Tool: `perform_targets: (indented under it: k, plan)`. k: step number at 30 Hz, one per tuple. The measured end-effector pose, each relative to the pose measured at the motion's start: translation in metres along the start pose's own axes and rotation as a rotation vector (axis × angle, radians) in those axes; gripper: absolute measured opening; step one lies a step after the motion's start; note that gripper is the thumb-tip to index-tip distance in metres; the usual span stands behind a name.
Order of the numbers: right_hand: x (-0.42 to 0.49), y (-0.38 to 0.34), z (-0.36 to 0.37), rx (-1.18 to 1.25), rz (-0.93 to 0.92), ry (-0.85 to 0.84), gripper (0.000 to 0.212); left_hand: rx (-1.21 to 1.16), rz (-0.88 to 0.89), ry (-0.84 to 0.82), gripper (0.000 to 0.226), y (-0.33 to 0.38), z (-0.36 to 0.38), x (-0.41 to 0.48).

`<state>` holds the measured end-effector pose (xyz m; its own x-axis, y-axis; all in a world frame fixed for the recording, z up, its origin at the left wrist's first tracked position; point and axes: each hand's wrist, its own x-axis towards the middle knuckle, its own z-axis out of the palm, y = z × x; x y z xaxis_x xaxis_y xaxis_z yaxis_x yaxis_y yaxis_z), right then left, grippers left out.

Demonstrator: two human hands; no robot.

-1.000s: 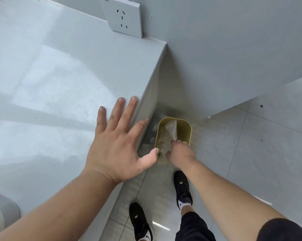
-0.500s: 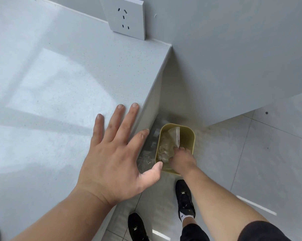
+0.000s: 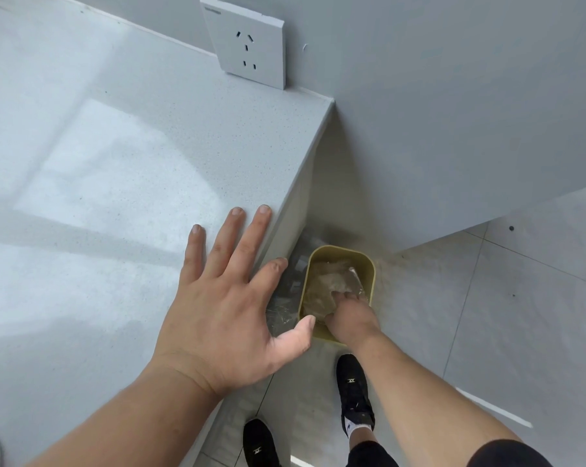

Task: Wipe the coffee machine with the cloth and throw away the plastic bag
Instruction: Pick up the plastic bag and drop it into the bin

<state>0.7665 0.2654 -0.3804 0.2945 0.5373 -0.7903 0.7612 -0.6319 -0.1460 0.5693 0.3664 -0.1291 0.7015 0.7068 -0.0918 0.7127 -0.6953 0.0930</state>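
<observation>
Pressing crinkly plastic bag [image 3: 332,284], rounded yellow bin [image 3: 370,274]

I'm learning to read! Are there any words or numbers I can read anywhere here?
White wall socket plate: small grey print in its top left corner, too small to read.
Black shoes: a small gold mark on each, not readable as letters.
Nothing else carries writing.

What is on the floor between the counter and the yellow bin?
In the head view, crumpled clear plastic lies on the floor between the counter and the yellow bin, right below the left hand.
</observation>
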Motion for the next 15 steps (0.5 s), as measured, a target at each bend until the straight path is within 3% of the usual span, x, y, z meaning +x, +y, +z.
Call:
perform_targets:
  k: [15]
  plan:
    - [-0.044,0.005,-0.042,0.008,-0.075,0.136,0.065,0.046,0.006,0.012,0.081,0.000,0.002,0.000]
